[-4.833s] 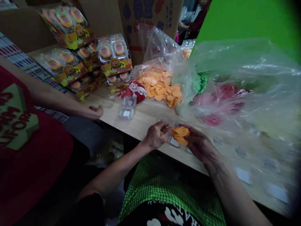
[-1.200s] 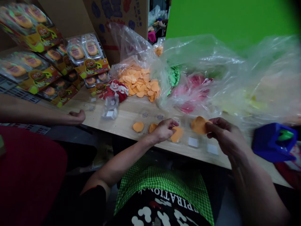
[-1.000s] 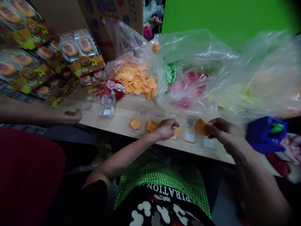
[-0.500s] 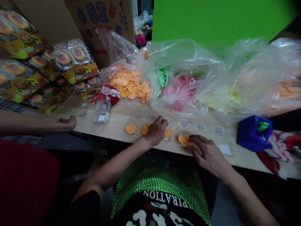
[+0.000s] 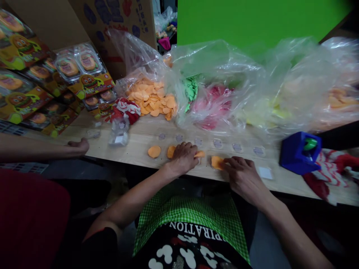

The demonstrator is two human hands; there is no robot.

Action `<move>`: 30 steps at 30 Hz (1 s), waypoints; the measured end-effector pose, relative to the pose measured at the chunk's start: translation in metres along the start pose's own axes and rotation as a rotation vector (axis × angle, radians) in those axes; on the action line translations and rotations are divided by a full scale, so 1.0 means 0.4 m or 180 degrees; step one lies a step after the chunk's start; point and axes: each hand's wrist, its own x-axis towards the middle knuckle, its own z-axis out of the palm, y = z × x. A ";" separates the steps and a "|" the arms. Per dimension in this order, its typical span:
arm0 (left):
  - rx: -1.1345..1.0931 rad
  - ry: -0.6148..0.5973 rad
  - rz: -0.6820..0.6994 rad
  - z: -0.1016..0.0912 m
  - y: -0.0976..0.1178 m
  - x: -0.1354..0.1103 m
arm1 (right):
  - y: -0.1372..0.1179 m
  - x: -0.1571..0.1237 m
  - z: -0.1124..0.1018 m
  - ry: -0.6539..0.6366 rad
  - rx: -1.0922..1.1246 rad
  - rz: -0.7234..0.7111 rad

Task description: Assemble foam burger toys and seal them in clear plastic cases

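Note:
My left hand (image 5: pixel 182 158) lies knuckles up at the table's front edge, fingers curled down on an orange foam-like disc (image 5: pixel 200 154) that pokes out past the fingertips. Two more orange discs (image 5: pixel 154 151) lie in a row to its left. Just to the right, the closed fingertips of my right hand (image 5: pixel 242 175) press another orange disc (image 5: pixel 217 162) against the wooden table (image 5: pixel 283 181). Small clear trays (image 5: pixel 237 147) with labels sit in a row behind both hands.
An open plastic bag of orange discs (image 5: pixel 151 99) lies behind, with bags of green (image 5: pixel 187 87) and red pieces (image 5: pixel 213 106) beside it. A blue box (image 5: pixel 300 151) stands at the right. Burger-print packs (image 5: pixel 84 74) are stacked at left. A co-worker's hand (image 5: pixel 78 145) rests on the table edge.
My right hand came down from mid-air and set its orange disc on the table beside my left hand. The row of orange discs has grown rightward. The co-worker's hand stayed put.

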 end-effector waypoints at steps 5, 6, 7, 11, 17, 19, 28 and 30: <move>-0.1462 0.0094 -0.0639 -0.019 -0.029 0.015 | -0.002 0.006 -0.017 0.0050 0.0323 0.0037; -0.1756 0.0095 -0.0709 -0.014 -0.038 0.022 | -0.005 0.009 -0.015 -0.0082 0.0351 -0.0002; -0.2020 0.0079 -0.0757 -0.008 -0.046 0.028 | -0.008 0.014 -0.013 -0.0213 0.0346 -0.0016; -0.2605 0.0023 -0.0780 0.019 -0.057 0.036 | -0.022 0.022 -0.002 -0.0417 0.0133 0.0035; -0.1641 0.0872 0.0271 0.039 -0.031 0.003 | -0.032 0.021 0.014 -0.0128 -0.0007 -0.0153; -0.0813 0.0825 0.0718 0.049 -0.028 -0.013 | -0.032 0.026 0.026 -0.0135 -0.0065 -0.0086; 0.0465 0.0321 0.1259 0.029 -0.066 -0.103 | 0.024 -0.014 0.013 0.0395 0.0462 0.0246; 0.0519 0.0290 0.1227 0.029 -0.075 -0.110 | 0.033 -0.022 0.008 0.0442 0.0554 0.0250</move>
